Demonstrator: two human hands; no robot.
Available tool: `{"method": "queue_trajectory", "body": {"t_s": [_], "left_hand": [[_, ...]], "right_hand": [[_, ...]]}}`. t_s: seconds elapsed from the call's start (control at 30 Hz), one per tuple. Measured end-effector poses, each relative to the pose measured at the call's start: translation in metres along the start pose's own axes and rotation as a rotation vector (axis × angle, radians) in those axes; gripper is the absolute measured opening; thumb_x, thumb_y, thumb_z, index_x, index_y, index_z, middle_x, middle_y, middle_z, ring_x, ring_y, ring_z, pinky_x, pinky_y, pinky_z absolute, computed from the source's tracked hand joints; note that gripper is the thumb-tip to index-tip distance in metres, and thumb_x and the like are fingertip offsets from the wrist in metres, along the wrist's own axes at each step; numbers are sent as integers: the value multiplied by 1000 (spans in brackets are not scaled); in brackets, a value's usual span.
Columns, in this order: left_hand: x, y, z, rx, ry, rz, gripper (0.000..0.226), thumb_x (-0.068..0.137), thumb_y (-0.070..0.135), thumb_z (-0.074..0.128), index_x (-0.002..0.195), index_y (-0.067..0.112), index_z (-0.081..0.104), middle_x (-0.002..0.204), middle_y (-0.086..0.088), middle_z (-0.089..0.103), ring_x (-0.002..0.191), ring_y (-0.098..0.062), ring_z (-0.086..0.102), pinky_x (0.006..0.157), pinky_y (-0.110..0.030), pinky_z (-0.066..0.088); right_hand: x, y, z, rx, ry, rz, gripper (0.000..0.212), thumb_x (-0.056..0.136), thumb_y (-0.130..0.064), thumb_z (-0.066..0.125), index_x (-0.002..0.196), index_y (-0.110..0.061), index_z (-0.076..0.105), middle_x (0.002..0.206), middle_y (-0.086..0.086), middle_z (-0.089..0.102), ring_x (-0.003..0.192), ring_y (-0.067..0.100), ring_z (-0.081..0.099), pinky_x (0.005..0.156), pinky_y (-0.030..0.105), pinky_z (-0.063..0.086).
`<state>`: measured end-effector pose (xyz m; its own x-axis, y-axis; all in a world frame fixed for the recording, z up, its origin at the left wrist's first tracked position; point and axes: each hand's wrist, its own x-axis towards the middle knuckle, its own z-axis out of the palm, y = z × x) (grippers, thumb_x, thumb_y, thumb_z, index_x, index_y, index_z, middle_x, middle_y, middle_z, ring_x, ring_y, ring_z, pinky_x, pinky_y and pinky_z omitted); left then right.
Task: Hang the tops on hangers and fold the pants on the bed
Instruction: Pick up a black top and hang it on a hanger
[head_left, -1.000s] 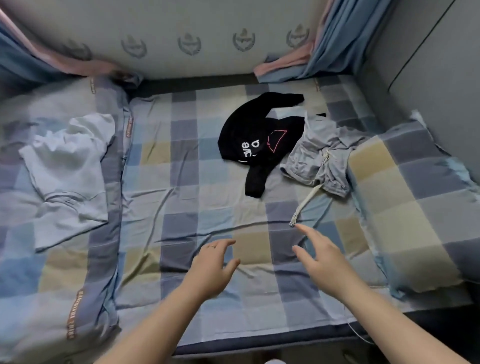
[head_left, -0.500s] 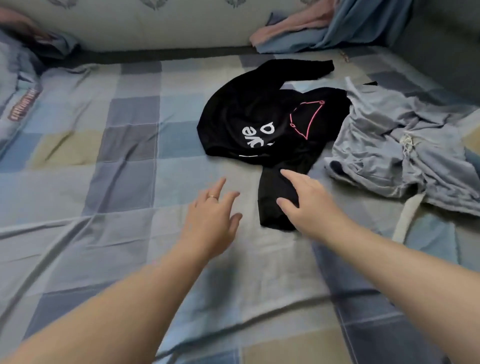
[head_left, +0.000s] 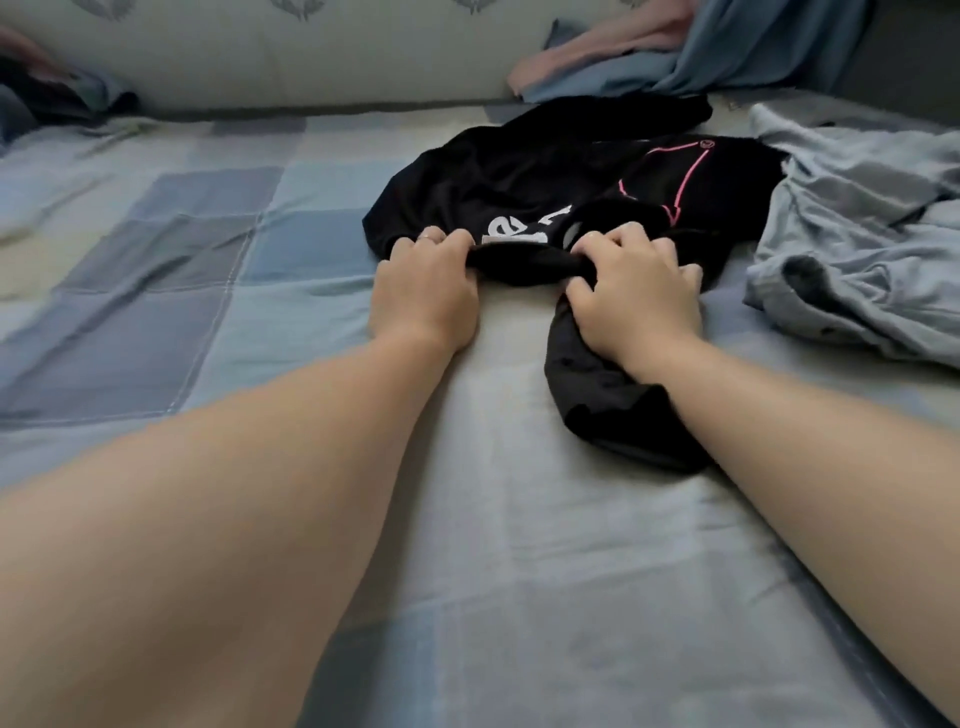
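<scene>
A black top (head_left: 498, 182) with white letters and a pink outline print lies crumpled in the middle of the checked bed sheet (head_left: 197, 249). My left hand (head_left: 423, 291) grips its near edge, fingers curled over the fabric. My right hand (head_left: 636, 291) grips the same edge just to the right, over a black sleeve (head_left: 597, 405) that trails toward me under my forearm. Light blue-grey pants (head_left: 857, 249) lie bunched at the right, touching the black top.
A pale padded headboard (head_left: 291, 47) runs along the far side. Blue and pink curtain cloth (head_left: 649, 57) is heaped at the back right, and dark cloth (head_left: 57, 93) sits at the back left.
Both hands reached forward from the bare sheet to the black top and closed on its near edge. The view moved closer and lower over the bed.
</scene>
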<state>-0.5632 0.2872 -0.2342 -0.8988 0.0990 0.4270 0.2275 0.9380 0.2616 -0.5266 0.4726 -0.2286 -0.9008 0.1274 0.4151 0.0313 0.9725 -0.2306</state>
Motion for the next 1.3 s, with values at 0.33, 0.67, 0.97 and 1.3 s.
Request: {"method": "queue_trajectory", "body": {"t_s": [0.33, 0.67, 0.97, 1.3], "left_hand": [[-108, 22, -58, 93, -168, 100, 14, 101, 29, 46, 109, 21, 54, 107, -2, 60, 95, -31, 51, 72, -38, 34], [-308, 59, -222, 45, -694, 14, 15, 100, 35, 46, 106, 21, 47, 108, -1, 57, 95, -29, 52, 71, -38, 32], [-446, 79, -379, 31, -1204, -231, 14, 97, 36, 45, 96, 24, 39, 105, -1, 57, 103, -31, 56, 72, -37, 35], [-380, 85, -369, 14, -1153, -118, 40, 97, 62, 41, 116, 30, 56, 118, 5, 56, 110, -24, 50, 92, -40, 43]], "right_hand": [[-75, 13, -63, 118, -165, 11, 13, 90, -21, 60, 103, -22, 60, 120, -5, 52, 119, 24, 44, 92, 38, 30], [-256, -32, -214, 170, -562, 147, 15, 84, -11, 65, 92, -22, 56, 116, -5, 52, 114, 24, 42, 88, 35, 29], [-396, -93, -345, 265, -991, 233, 17, 85, -14, 62, 88, -25, 49, 111, -11, 48, 106, 19, 45, 83, 34, 37], [-344, -81, -349, 344, -1084, 277, 32, 93, -34, 63, 124, -25, 60, 125, -5, 59, 119, 19, 54, 103, 41, 43]]}}
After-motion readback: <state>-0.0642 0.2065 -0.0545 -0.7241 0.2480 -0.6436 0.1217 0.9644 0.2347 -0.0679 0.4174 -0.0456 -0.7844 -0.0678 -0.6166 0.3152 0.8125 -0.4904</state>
